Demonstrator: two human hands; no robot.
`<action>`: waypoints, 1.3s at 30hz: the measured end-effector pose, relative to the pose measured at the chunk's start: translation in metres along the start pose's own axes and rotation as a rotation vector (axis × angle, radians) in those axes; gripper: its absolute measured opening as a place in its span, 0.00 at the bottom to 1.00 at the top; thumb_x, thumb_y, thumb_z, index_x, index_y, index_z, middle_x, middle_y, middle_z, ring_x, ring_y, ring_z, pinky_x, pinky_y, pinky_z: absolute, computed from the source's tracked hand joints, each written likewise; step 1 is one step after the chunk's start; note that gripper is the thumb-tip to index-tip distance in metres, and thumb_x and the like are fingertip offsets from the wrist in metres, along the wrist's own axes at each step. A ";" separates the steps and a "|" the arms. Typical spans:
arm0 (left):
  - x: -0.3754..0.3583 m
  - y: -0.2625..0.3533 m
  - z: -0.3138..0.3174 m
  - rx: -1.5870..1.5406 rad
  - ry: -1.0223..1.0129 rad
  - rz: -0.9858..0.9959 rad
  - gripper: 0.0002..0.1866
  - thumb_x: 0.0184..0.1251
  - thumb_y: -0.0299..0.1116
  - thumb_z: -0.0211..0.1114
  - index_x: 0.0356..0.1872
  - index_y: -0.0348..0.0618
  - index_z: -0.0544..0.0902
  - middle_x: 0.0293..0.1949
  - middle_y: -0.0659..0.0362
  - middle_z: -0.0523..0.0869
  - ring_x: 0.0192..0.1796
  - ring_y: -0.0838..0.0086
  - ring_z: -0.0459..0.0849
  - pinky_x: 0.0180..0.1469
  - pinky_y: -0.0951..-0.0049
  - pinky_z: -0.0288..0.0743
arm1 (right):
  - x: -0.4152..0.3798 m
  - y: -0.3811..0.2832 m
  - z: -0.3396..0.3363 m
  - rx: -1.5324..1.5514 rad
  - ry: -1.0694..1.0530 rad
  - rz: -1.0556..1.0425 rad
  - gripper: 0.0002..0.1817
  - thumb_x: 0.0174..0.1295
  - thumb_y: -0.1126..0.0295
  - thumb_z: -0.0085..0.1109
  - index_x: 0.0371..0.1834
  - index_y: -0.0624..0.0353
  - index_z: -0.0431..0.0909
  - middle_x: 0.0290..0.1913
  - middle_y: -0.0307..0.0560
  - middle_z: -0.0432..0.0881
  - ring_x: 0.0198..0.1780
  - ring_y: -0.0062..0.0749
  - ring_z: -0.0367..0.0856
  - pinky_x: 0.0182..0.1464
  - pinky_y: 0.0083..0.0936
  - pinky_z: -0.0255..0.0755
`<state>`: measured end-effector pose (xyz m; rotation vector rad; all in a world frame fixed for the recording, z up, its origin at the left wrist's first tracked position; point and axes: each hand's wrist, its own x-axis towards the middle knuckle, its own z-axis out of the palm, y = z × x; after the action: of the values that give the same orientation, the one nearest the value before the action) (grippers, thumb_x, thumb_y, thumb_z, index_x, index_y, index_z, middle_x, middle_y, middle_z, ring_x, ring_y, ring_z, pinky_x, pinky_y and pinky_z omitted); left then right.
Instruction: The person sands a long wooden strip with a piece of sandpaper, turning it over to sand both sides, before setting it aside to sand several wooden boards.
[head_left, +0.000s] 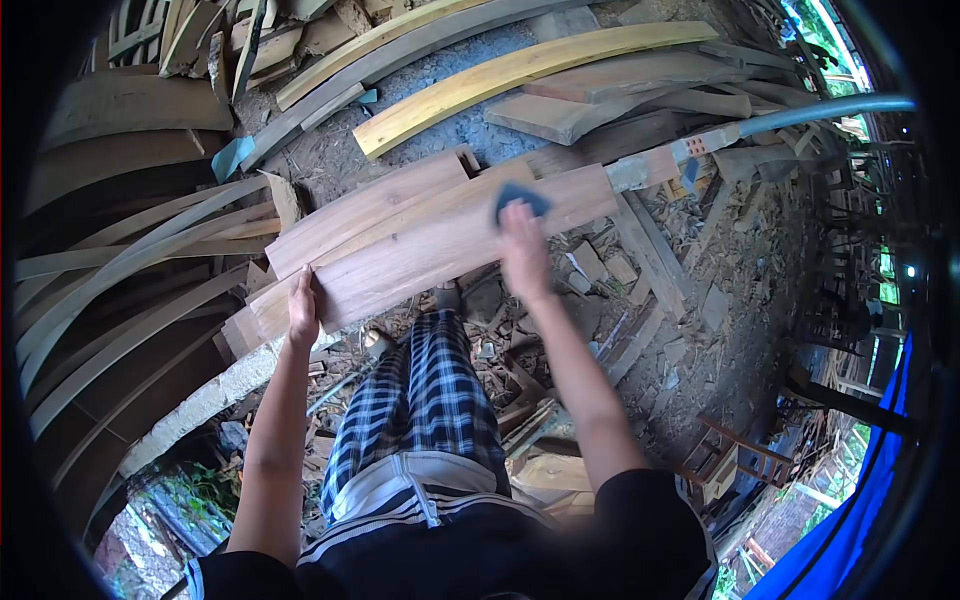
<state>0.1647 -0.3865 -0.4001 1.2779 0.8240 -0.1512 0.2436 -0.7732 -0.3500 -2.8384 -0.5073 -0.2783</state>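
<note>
A long flat wooden board (420,247) lies slantwise in front of me. My left hand (303,308) grips its near edge close to the left end, thumb on top. Toward the board's right end, my right hand (524,255) presses a dark piece of sandpaper (521,201) against the face; hand and sheet are blurred by motion. Just behind lies another board (370,205), with a yellowish strip of wood showing between the two. My right palm hides part of the sandpaper.
Curved planks (110,255) are stacked at the left. A yellow curved plank (530,80) lies beyond the boards, among more lumber. Wood scraps and chips (600,265) cover the ground. A blue pipe (830,112) extends at upper right, and a blue tarp (870,480) hangs at lower right.
</note>
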 end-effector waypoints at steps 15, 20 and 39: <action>-0.001 -0.005 -0.001 0.086 0.141 0.005 0.21 0.72 0.49 0.50 0.45 0.44 0.83 0.52 0.61 0.78 0.58 0.75 0.69 0.64 0.76 0.55 | 0.016 0.124 -0.019 -0.061 0.096 0.337 0.24 0.68 0.67 0.46 0.67 0.63 0.64 0.70 0.55 0.61 0.73 0.43 0.56 0.74 0.44 0.44; 0.000 -0.011 0.000 0.130 0.206 -0.007 0.21 0.73 0.49 0.49 0.48 0.44 0.82 0.50 0.62 0.78 0.56 0.75 0.70 0.63 0.75 0.56 | 0.015 0.086 -0.020 -0.066 -0.030 0.296 0.30 0.63 0.67 0.53 0.68 0.64 0.60 0.71 0.58 0.58 0.73 0.48 0.55 0.73 0.45 0.46; -0.033 0.012 0.024 0.019 0.299 -0.088 0.22 0.70 0.48 0.52 0.42 0.37 0.81 0.33 0.61 0.80 0.38 0.76 0.75 0.45 0.75 0.68 | 0.012 -0.055 -0.015 0.301 -0.261 -0.283 0.33 0.54 0.73 0.59 0.67 0.59 0.64 0.70 0.55 0.62 0.72 0.45 0.58 0.73 0.42 0.48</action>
<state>0.1583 -0.4146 -0.3695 1.3007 1.1376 -0.0376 0.2326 -0.7238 -0.3220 -2.5166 -0.9220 0.1161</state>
